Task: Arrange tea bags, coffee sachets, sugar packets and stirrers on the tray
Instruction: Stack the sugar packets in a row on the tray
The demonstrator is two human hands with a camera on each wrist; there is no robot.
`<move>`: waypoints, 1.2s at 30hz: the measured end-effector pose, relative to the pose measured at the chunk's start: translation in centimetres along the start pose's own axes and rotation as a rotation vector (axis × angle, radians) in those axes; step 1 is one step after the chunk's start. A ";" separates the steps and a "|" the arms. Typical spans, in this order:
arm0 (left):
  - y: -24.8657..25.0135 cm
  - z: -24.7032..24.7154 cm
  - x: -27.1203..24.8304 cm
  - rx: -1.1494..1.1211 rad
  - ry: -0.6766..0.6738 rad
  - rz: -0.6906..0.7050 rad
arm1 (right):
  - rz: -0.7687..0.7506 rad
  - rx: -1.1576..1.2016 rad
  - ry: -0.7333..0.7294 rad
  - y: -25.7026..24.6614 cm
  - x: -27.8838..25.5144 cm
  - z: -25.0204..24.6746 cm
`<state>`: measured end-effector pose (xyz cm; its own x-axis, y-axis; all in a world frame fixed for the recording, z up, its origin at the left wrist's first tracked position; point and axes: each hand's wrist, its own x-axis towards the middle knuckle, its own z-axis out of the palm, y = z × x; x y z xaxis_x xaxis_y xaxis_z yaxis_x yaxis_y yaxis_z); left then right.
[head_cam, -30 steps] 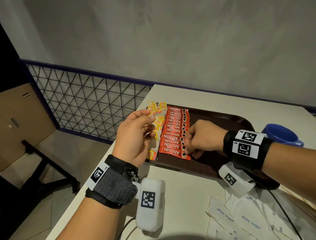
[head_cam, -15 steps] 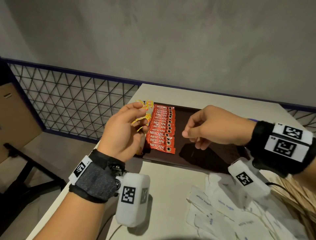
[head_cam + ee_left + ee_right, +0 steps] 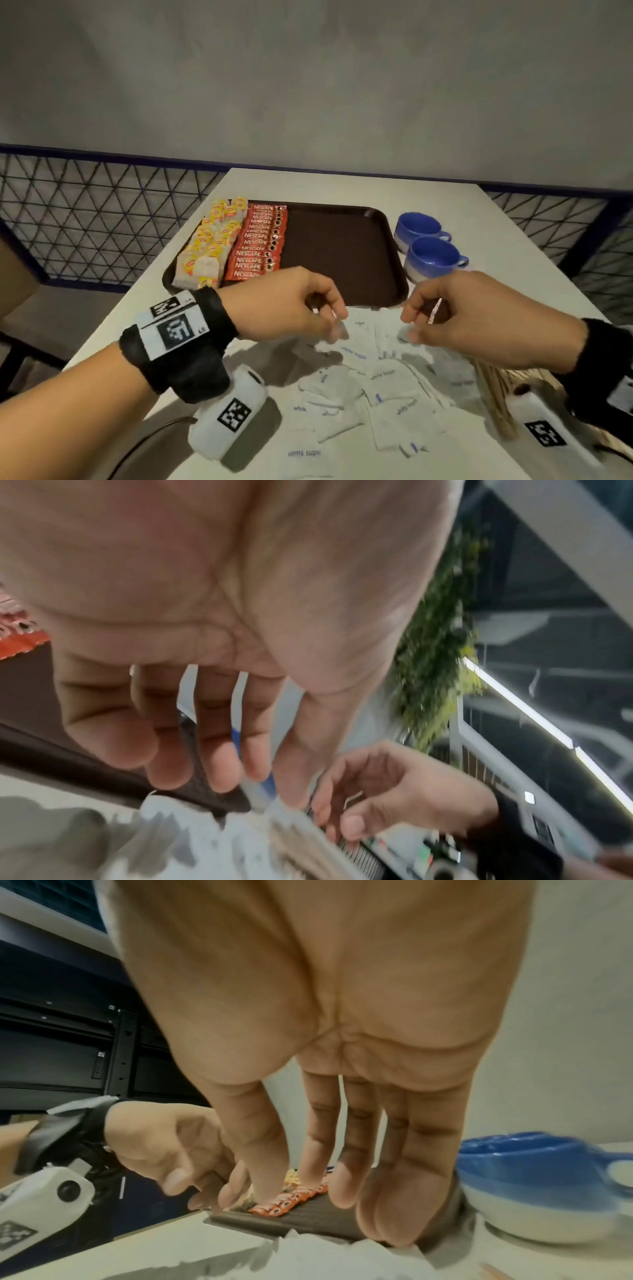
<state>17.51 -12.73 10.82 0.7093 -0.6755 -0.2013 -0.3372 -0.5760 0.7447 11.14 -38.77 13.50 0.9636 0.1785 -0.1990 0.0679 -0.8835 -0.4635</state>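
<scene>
While tea bags (image 3: 209,246) and coffee sachets (image 3: 257,246) are lying on the tray (image 3: 342,253), both loosely curled, empty hands, left hand (image 3: 291,305) and right hand (image 3: 472,315), are hovering over sugar packets (image 3: 376,394) on the tabletop (image 3: 342,185).

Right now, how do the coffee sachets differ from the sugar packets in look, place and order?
The coffee sachets are red and narrow; the sugar packets are white with blue print and squarer. The coffee sachets lie on the tray; the sugar packets lie on the table in front of it. The coffee sachets form one neat overlapping column; the sugar packets are scattered loosely. Both are flat single-serve packs.
</scene>
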 end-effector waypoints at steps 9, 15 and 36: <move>3.2 3.6 3.1 0.673 -0.133 -0.048 | -0.102 -0.300 -0.255 3.2 0.5 0.1; 2.0 4.8 4.5 0.816 -0.151 -0.153 | -0.237 -0.472 -0.395 2.4 2.1 0.9; 1.4 3.9 3.3 0.448 0.012 -0.169 | -0.249 -0.198 -0.288 3.5 2.9 0.9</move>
<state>17.03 -17.54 8.70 0.7834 -0.5514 -0.2868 -0.4484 -0.8209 0.3537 13.99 -41.00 10.52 0.8020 0.4858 -0.3476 0.3649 -0.8591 -0.3588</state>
